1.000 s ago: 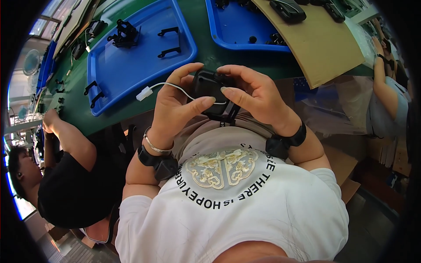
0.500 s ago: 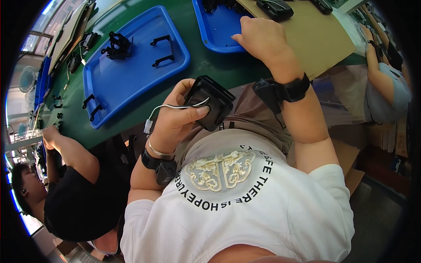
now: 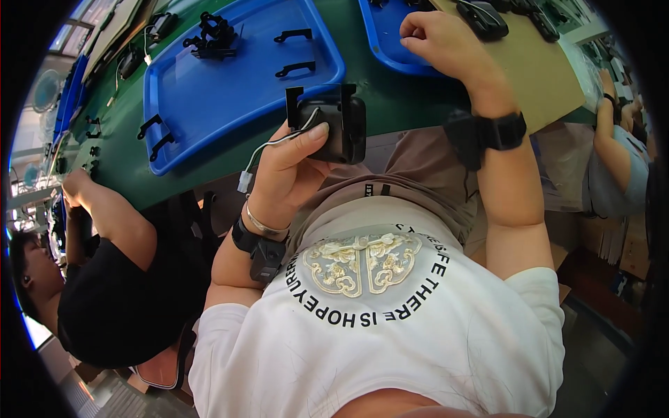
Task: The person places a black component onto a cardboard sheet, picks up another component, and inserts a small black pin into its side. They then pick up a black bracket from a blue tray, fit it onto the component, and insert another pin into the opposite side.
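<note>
Two trays (image 3: 244, 90) are seen; one case (image 3: 344, 136) is gripped by the left hand (image 3: 289, 159). The right hand (image 3: 446, 45) is curled, contents unclear.

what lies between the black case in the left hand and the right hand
In the head view, green tabletop and the near corner of the right blue tray.

Assembly workshop, green workbench (image 3: 390, 104), blue tray (image 3: 230, 97), black brackets (image 3: 214, 43), co-worker (image 3: 129, 299) alongside

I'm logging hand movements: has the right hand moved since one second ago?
Yes: judged against the right-hand blue tray, the right hand has gone forward and slightly right, from the black device to the tray's near edge.
</note>
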Tool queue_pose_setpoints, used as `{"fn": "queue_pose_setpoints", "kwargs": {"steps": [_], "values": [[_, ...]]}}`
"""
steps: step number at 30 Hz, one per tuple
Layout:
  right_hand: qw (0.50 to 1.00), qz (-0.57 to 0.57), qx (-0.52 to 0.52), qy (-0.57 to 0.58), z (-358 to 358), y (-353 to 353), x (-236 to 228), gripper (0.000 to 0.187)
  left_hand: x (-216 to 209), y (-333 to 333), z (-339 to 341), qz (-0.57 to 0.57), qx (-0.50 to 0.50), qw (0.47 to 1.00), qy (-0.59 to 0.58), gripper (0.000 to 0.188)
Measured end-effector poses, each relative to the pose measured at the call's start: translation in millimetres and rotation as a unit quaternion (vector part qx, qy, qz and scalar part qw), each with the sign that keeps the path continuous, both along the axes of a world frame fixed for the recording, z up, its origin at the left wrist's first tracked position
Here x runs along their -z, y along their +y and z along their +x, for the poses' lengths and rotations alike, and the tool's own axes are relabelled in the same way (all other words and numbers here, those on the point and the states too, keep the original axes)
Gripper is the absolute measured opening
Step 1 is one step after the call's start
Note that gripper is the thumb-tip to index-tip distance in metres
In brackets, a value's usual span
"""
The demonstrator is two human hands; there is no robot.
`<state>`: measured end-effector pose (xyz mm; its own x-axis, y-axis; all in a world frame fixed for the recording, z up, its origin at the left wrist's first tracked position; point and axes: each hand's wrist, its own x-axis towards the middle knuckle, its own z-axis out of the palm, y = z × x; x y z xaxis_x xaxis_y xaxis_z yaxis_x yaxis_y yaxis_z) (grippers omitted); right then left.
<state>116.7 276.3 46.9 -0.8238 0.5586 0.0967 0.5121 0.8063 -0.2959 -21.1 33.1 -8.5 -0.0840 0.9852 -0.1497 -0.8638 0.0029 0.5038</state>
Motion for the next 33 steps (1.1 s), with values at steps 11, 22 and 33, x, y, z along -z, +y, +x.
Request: {"fn": "queue_pose_setpoints", "kwargs": {"steps": [11,22,33], "values": [[0.873,-0.344,-0.147,0.312,26.1,-114.3,0.0,0.026,-10.9,-2.9,4.7,-0.041,-0.019,0.999,0.012,0.033],[0.905,-0.206,-0.150,0.342,25.5,-121.7,18.7,0.021,-9.4,-3.6,8.5,-0.054,-0.022,0.997,0.053,0.034],[0.928,-0.097,-0.122,0.340,28.5,-127.7,25.8,0.016,-16.3,-2.4,18.1,-0.007,-0.054,0.986,0.158,0.037]]}}
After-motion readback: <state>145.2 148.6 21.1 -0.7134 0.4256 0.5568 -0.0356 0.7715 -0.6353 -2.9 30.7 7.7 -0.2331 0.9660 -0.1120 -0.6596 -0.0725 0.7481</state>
